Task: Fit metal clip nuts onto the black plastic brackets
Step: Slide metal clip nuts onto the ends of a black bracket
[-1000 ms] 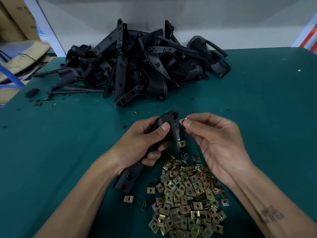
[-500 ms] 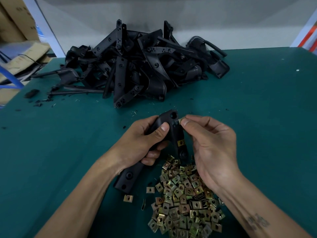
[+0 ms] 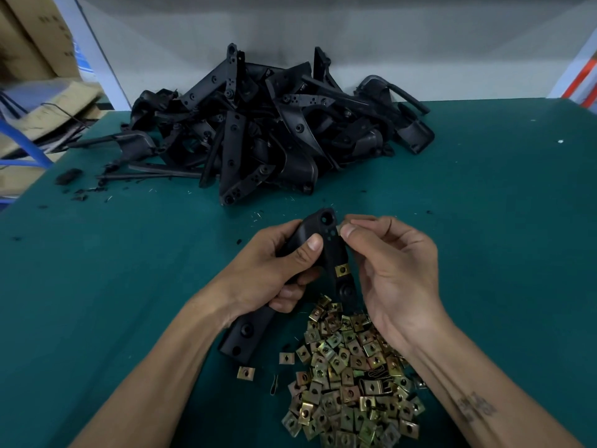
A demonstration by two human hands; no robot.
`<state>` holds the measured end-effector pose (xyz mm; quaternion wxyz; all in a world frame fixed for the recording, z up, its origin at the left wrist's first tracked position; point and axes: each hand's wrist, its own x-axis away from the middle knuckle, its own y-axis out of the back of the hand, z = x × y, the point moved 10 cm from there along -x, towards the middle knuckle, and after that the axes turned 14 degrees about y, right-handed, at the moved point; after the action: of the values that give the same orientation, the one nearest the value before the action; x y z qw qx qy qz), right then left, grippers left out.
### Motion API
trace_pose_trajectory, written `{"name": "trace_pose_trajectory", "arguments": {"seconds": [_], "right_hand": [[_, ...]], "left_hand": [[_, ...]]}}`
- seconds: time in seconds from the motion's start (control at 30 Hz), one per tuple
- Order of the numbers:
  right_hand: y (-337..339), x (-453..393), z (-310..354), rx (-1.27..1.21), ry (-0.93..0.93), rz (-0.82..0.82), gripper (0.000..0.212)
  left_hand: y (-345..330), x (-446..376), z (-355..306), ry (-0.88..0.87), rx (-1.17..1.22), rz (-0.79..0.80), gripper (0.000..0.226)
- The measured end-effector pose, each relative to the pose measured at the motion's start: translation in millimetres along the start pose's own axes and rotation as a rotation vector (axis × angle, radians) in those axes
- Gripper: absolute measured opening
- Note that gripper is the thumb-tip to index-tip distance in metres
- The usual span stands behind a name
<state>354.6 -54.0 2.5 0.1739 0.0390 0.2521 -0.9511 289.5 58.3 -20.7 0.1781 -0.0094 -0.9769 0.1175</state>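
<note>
My left hand [image 3: 274, 270] grips a black plastic bracket [image 3: 248, 331] around its middle, holding it tilted above the green table [image 3: 129, 270]. One brass clip nut [image 3: 341, 270] sits fitted on the bracket's right edge. My right hand [image 3: 391, 263] pinches another clip nut [image 3: 340, 228] between thumb and fingertips, right against the bracket's upper end beside its round hole. A heap of loose brass clip nuts [image 3: 349, 376] lies just below both hands.
A big pile of black brackets [image 3: 268, 137] fills the back of the table against the grey wall. Black scraps [image 3: 69, 176] are scattered at the left. Cardboard boxes [image 3: 35, 43] stand beyond the left edge. A stray nut [image 3: 246, 372] lies near the bracket's lower end.
My right hand has drawn in closer to the bracket's top end with the pinched nut. The left hand and bracket stay in nearly the same place.
</note>
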Motion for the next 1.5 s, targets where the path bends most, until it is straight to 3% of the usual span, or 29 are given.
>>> {"name": "trace_pose_trajectory", "arguments": {"seconds": [0.33,0.47,0.53,0.63,0.73,0.83,0.93,1.03,1.1,1.33,1.43,1.5], "right_hand": [[0,-2,-1,-0.006,-0.015,0.015,0.011],[-8,8,-5,-0.086,-0.060,0.112,0.008],[-10,12,-7,-0.123,-0.076,0.125,0.021],[-8,12,-10,-0.107,-0.095,0.134,0.031],[-10,7,-6,-0.035,-0.095,0.274,0.038],[-10,0,7,0.151,0.013,0.466,0.034],[-5,-8,18,0.611,0.198,0.653,0.019],[-6,4,0,0.949,0.189,0.897,0.029],[-10,10,-9,1.032,0.186,0.961,0.029],[-9,8,-11,1.073,0.230,0.954,0.020],[-13,6,0,0.954,0.321,0.837,0.005],[-21,8,14,0.943,0.440,0.786,0.024]], "left_hand": [[0,1,-1,-0.004,-0.064,-0.018,0.020],[0,0,0,0.004,-0.048,-0.017,0.026],[5,-1,2,0.005,-0.035,-0.040,0.036],[5,-1,2,-0.006,-0.027,-0.033,0.029],[6,-2,4,-0.008,-0.002,-0.009,0.033],[10,-3,4,-0.020,0.042,-0.010,0.042],[21,-2,-1,-0.058,0.140,-0.044,0.034],[32,-2,-4,-0.083,0.218,-0.074,0.032],[33,-3,-3,-0.068,0.238,-0.071,0.033],[29,-5,-1,-0.056,0.245,-0.055,0.037],[30,-2,-8,-0.134,0.281,-0.110,0.037],[30,5,-18,-0.231,0.369,-0.169,0.031]]}}
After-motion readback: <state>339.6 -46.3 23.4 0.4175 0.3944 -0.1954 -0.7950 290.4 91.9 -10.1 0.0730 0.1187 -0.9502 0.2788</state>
